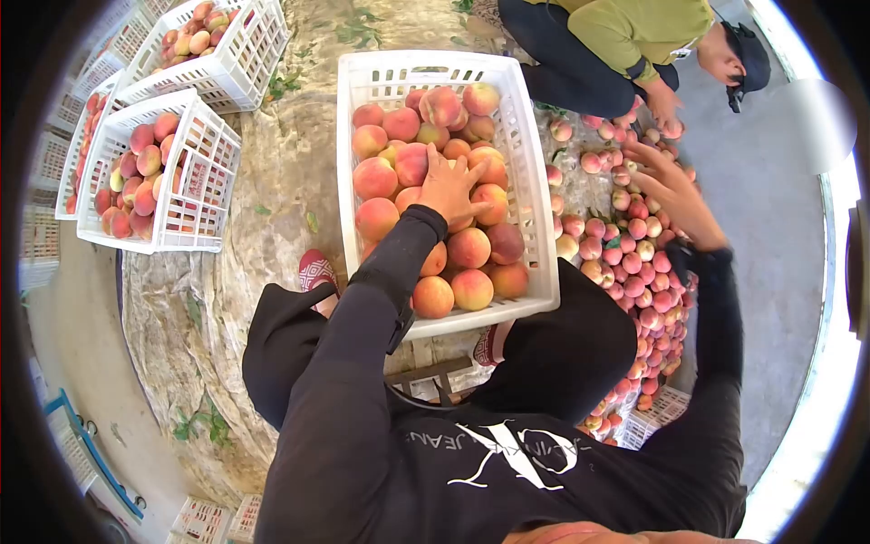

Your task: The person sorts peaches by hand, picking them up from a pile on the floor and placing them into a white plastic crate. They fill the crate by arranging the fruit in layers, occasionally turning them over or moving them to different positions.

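A white slatted plastic crate (545, 245) filled with peaches (469, 247) stands in front of me, between my knees. Inside it, my left hand (450, 186) lies over the upper layer of fruit with its fingers spread, touching several peaches. Off to the right, my right hand (669, 189) is stretched out above a large heap of loose peaches (634, 263). Its fingers are apart and nothing shows in them. Part of the heap is hidden behind my right forearm and knee.
A co-worker (625, 41) crouches at the upper right, one hand (664, 104) at the heap's far end. Peach-filled white crates (201, 195) stand at the left. Another crate (657, 412) sits low right. A blue-framed cart (95, 453) is lower left. Leaves lie on the stained ground sheet (299, 163).
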The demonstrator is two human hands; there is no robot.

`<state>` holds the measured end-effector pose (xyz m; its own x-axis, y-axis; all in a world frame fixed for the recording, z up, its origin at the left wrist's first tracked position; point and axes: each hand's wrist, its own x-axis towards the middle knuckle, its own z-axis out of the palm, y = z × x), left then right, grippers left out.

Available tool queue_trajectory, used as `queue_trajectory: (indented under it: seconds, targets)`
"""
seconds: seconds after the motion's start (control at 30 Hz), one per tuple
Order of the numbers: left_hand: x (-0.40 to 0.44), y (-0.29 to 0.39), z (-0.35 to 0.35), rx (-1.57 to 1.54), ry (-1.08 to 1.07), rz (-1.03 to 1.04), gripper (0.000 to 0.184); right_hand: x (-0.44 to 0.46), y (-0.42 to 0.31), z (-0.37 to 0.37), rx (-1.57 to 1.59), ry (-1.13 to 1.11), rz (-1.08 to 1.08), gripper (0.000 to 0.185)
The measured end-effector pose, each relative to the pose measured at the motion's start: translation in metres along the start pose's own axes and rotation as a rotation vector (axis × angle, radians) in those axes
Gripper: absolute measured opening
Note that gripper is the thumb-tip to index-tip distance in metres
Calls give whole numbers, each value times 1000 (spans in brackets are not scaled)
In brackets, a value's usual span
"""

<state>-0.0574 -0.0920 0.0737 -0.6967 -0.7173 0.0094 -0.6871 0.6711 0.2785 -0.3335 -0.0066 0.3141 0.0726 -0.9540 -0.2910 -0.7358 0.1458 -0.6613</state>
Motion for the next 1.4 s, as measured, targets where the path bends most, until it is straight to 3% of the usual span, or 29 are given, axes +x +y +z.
queue_trajectory:
  seconds: [0.1, 0.27, 0.33, 0.5, 0.57, 0.63, 0.7, 0.73, 0.8, 0.83, 0.9, 1.03, 1.1, 1.17, 1.27, 1.4]
  targets:
    - [0, -2, 12, 13, 130, 20, 75, 127, 28, 73, 138, -78, -108, 61]
    - [3, 0, 2, -36, 44, -5, 78, 286, 41, 169, 211, -62, -122, 78]
    - [3, -1, 6, -51, 82, 3, 79, 316, 47, 194, 42, -104, -139, 78]
    - [4, -2, 3, -170, 100, -5, 81, 320, 49, 201, 117, -42, -108, 75]
    - [5, -2, 4, -173, 130, 0, 81, 306, 43, 183, 402, -204, -15, 70]
    - [4, -3, 6, -177, 164, 0, 81, 292, 42, 163, 273, -155, -131, 66]
    - [3, -3, 6, -200, 217, 14, 79, 269, 34, 143, -216, -119, -187, 63]
    - [4, -2, 4, -208, 222, 19, 79, 258, 34, 135, -224, -117, -180, 63]
    - [4, -1, 1, -219, 157, -6, 78, 246, 36, 123, -668, 53, -489, 62]
    - [3, -1, 0, -226, 163, -8, 78, 247, 38, 121, -677, 48, -490, 62]
    - [3, -1, -1, -198, 126, -14, 78, 249, 50, 124, -1086, 40, -665, 60]
    - [2, -2, 6, -193, 214, -7, 78, 240, 79, 124, -1000, -175, -610, 58]
    - [2, -1, 4, -142, 173, -3, 79, 247, 73, 110, -798, -317, -506, 58]
    - [2, -3, 10, -160, 176, 7, 78, 267, 84, 110, -811, -320, -552, 58]
    - [4, -1, 6, -159, 160, 17, 79, 276, 62, 117, -718, -508, -206, 58]
    - [3, -2, 5, -157, 188, 7, 80, 275, 71, 133, -956, -526, -325, 53]
